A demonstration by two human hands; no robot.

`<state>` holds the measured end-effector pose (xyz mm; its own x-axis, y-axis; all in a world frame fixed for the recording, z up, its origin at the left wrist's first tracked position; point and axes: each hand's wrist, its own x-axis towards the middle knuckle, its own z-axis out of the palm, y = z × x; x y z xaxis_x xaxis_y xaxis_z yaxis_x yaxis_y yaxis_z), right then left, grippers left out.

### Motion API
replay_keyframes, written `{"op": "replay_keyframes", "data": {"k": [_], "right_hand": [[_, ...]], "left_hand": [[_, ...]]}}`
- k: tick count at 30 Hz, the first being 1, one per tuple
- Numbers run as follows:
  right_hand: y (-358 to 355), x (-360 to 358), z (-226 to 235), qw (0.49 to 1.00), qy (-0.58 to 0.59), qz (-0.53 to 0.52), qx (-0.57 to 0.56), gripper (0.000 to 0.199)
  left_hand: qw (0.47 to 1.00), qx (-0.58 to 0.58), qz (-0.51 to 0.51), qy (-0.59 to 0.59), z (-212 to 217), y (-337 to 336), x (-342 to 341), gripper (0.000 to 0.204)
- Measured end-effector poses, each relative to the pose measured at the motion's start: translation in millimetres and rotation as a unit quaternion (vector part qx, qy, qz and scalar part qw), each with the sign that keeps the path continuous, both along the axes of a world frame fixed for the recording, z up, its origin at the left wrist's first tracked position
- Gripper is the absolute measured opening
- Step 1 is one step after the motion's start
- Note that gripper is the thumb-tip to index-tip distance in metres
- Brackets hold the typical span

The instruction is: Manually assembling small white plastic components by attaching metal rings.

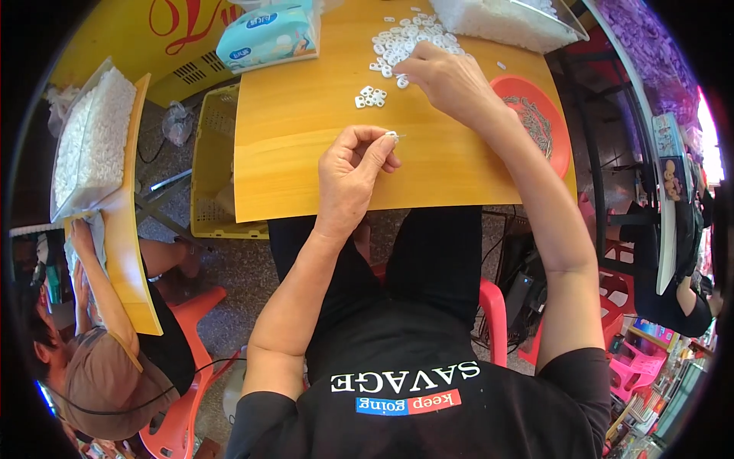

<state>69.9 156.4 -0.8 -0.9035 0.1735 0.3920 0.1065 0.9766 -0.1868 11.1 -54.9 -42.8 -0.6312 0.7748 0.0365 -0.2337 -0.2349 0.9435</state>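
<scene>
from the head view, your left hand (353, 172) is raised over the middle of the desk (306, 115), a little nearer its front edge than its far one. the wrist is bent back toward you and the knuckles face up. thumb and forefinger are pressed together at the tips, pinching a small white ring (392, 135) with a thin metal piece just showing beside it; the other fingers are curled loosely into the palm. your left forearm comes up from the lower edge, crossing the desk's front edge.

your right hand (447, 76) is stretched further out, toward the far edge of the desk, with the arm nearly straight and running diagonally from your shoulder along the right side. its fingers are bent downward, the tips gathered on the near edge of the pile of white rings (405, 42); whether they pinch one you cannot tell from here.

a small cluster of rings (370, 96) lies apart from the pile, between the two hands. an orange dish (562, 145) with grey metal pieces sits at the desk's right edge, just beside your right forearm. a blue tissue pack (267, 34) rests at the far left corner, and a clear box (505, 21) of white parts at the far right.
</scene>
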Motion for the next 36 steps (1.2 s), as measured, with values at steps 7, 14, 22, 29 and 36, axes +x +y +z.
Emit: {"op": "replay_keyframes", "data": {"k": [7,14,22,29,36], "right_hand": [[4.3,1.5,-9.4,0.993,-0.056,0.045,0.089,0.014],[-29.9,30.3,-12.3,0.998,-0.064,0.001,-0.027,0.013],[-51.6,49.2,-6.9,0.904,0.002,-0.104,-0.416,0.026],[-72.8,55.4,-15.4,0.658,0.079,-0.071,-0.746,0.025],[-84.2,57.7,-20.8,0.572,0.095,-0.025,-0.815,0.025]], "left_hand": [[1.0,0.007,-0.001,-0.008,-0.9,-1.7,-0.6,0.011],[1.0,0.022,-0.008,-0.017,-2.5,-2.4,-1.9,0.011],[0.999,0.03,0.003,-0.019,-2.1,-0.5,-2.2,0.011],[0.999,0.029,0.006,-0.038,1.2,1.1,-1.7,0.011],[0.997,0.033,0.003,-0.062,1.0,0.9,-1.7,0.011]]}}
